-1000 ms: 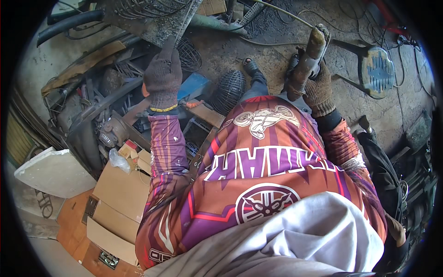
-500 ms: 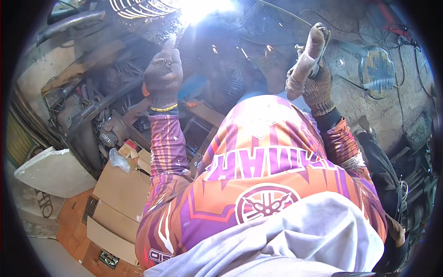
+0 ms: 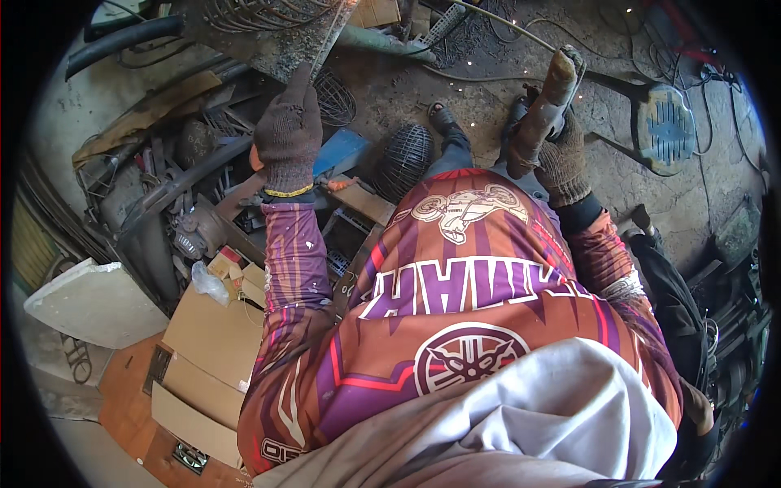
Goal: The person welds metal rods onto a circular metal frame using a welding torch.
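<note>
Two hands, one electrode holder, perhaps three wire cages.

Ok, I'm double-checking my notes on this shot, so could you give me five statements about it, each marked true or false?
1. The right hand holds a wrapped holder. True.
2. A thin rod runs to the far end of the wrapped holder. True.
3. Both hands are bare. False: they wear knitted gloves.
4. A blue piece shows between the left hand and a wire cage. True.
5. A pale slab is on the person's right. False: it is on the left.
</note>
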The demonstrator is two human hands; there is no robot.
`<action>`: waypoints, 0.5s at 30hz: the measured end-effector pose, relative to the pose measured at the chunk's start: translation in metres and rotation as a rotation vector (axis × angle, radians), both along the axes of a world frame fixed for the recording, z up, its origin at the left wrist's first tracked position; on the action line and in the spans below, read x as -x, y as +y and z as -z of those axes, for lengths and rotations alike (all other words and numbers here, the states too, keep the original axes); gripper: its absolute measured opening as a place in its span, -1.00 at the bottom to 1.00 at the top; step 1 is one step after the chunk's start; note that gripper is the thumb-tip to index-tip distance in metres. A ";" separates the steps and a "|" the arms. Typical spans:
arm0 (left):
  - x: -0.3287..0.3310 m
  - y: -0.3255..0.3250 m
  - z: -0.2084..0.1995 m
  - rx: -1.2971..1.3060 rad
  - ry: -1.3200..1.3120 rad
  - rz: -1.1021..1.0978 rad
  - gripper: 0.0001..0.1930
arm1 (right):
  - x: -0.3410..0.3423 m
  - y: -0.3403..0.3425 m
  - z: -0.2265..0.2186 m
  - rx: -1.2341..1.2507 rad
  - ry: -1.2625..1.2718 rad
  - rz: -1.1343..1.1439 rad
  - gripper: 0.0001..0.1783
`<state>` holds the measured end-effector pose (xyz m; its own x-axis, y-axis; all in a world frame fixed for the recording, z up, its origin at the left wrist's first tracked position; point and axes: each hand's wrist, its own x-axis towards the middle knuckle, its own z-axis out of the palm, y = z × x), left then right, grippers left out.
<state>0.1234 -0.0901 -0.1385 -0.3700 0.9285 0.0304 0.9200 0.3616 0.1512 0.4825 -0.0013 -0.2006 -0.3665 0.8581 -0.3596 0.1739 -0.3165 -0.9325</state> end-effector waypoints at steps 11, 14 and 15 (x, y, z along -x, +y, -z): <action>-0.001 -0.001 0.000 -0.068 -0.058 0.010 -0.64 | -0.001 0.000 0.007 -0.024 0.017 -0.003 -0.42; -0.004 0.001 -0.004 -0.031 -0.058 -0.001 -0.65 | 0.000 0.001 0.006 -0.007 0.029 -0.008 -0.42; -0.004 0.002 -0.005 -0.025 -0.073 0.003 -0.64 | -0.001 0.001 0.007 -0.010 0.018 -0.014 -0.42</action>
<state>0.1276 -0.0885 -0.1331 -0.3694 0.9289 0.0268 0.9071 0.3542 0.2272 0.4833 -0.0003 -0.2076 -0.3845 0.8566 -0.3441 0.1615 -0.3046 -0.9387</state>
